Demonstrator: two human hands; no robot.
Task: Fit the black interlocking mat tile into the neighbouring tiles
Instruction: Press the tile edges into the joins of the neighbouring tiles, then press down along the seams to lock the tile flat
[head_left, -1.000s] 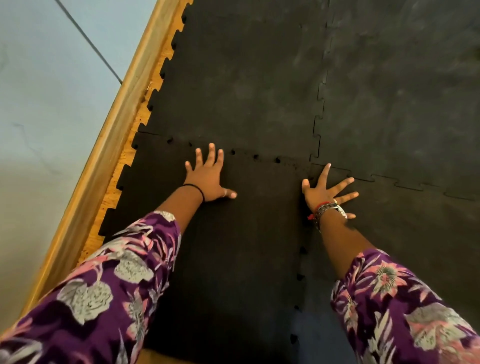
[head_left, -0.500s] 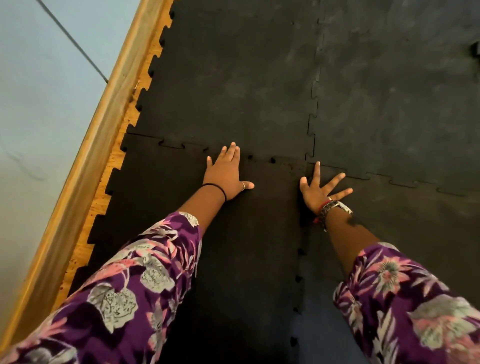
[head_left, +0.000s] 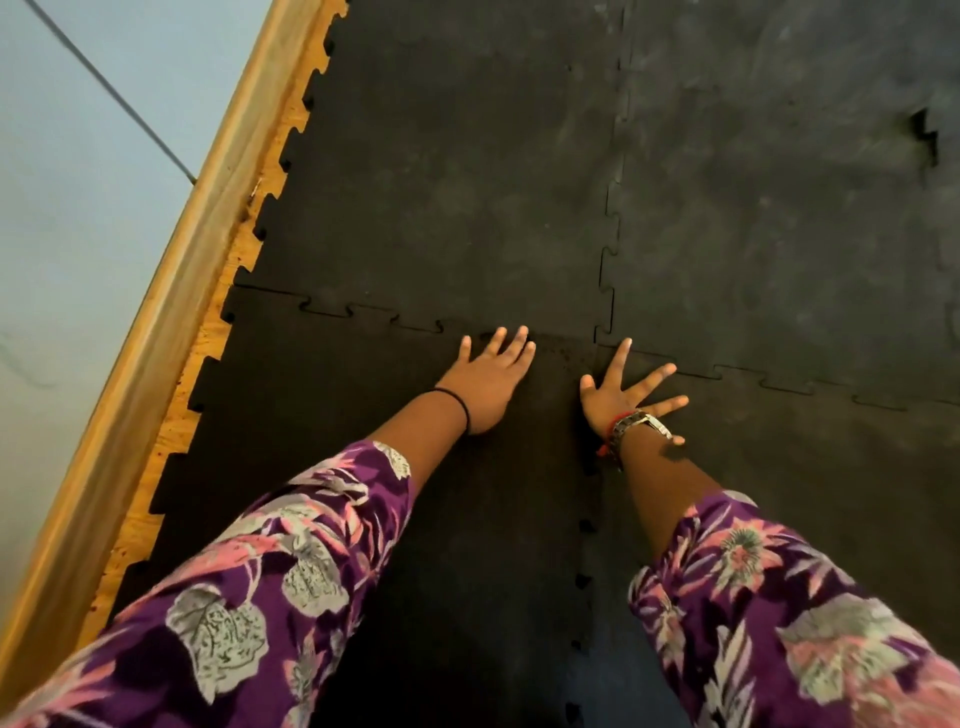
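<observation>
The black mat tile (head_left: 322, 415) lies flat in the lower middle, its toothed far edge meshed with the far tile (head_left: 457, 197) along the seam. My left hand (head_left: 488, 382) presses palm down on the tile's far right part, fingertips at the seam. My right hand (head_left: 621, 397) lies flat with fingers spread at the tile's right corner, across the joint with the right tile (head_left: 810, 478). Small gaps show along the tile's right seam nearer to me. Neither hand holds anything.
A wooden skirting board (head_left: 171, 312) and a strip of bare wood floor run along the tiles' toothed left edge, with a pale wall (head_left: 78, 208) beyond. Another joined tile (head_left: 779, 208) lies far right, with a small gap (head_left: 927, 135) in its seam.
My left hand has slid to the right along the far seam, and the gaps there have closed. My right hand stays pressed at the corner. The view has shifted right.
</observation>
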